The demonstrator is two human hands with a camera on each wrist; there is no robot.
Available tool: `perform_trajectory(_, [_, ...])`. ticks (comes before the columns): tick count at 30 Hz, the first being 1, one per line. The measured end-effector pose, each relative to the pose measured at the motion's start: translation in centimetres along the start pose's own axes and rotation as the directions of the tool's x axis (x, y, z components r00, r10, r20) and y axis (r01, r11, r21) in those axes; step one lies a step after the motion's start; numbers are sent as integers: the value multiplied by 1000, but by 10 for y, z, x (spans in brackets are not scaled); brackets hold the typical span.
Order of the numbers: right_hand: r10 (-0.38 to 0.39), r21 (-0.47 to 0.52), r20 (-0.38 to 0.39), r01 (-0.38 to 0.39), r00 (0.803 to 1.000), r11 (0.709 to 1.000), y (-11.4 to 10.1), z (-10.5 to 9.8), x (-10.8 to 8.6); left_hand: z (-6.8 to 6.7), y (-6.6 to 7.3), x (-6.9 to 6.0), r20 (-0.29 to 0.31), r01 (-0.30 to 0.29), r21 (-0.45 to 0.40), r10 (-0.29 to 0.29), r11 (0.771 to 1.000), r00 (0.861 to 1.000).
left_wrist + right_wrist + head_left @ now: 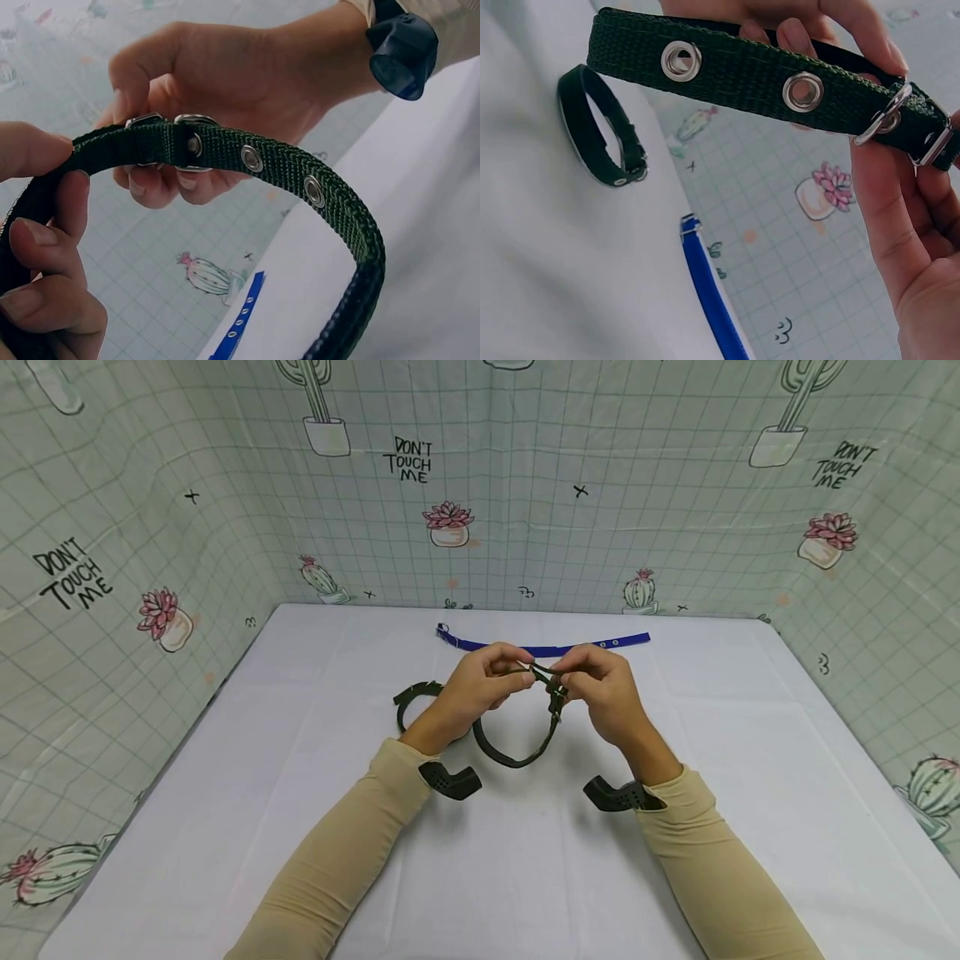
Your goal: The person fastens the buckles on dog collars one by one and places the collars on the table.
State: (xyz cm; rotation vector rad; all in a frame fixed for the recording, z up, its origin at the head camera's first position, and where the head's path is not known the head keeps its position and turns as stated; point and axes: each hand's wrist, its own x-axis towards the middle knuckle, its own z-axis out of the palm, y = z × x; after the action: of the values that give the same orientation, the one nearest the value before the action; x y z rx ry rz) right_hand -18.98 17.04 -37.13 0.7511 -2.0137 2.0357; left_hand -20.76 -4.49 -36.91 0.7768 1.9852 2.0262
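A dark green webbing collar (517,762) with metal eyelets forms a loop held up between both hands. The left hand (487,681) pinches the strap at the top of the loop; its fingers (56,311) show at the left edge of the left wrist view. The right hand (606,693) grips the collar at its metal buckle (889,112), fingers behind and below it. The strap lies through the buckle, with eyelets (252,158) along the stretch beside it.
Another dark green collar (585,142), looped, lies on the white table (300,827), partly behind the left forearm. A blue collar (562,651) with eyelets lies stretched out beyond the hands. A printed cloth (525,543) stands behind the table.
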Motion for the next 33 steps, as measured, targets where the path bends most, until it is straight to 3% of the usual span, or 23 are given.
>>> perform_trajectory(8, [-21, 43, 30, 20, 999, 999, 1, 0, -1, 2, -1, 0, 6, -7, -28, 8, 1000, 1000])
perform_trajectory(18, [-14, -16, 35, 15, 999, 1000, 1, 0, -1, 2, 1, -1, 21, -15, -32, 16, 999, 1000])
perform_trajectory(24, [-7, -15, 31, 8, 1000, 1000, 1, 0, 0, 1, 1, -3, 42, -33, -8, 33, 999, 999])
perform_trajectory(33, [-29, 9, 37, 29, 999, 1000, 0, 1, -2, 2, 0, -3, 67, -38, -39, 41, 998, 997])
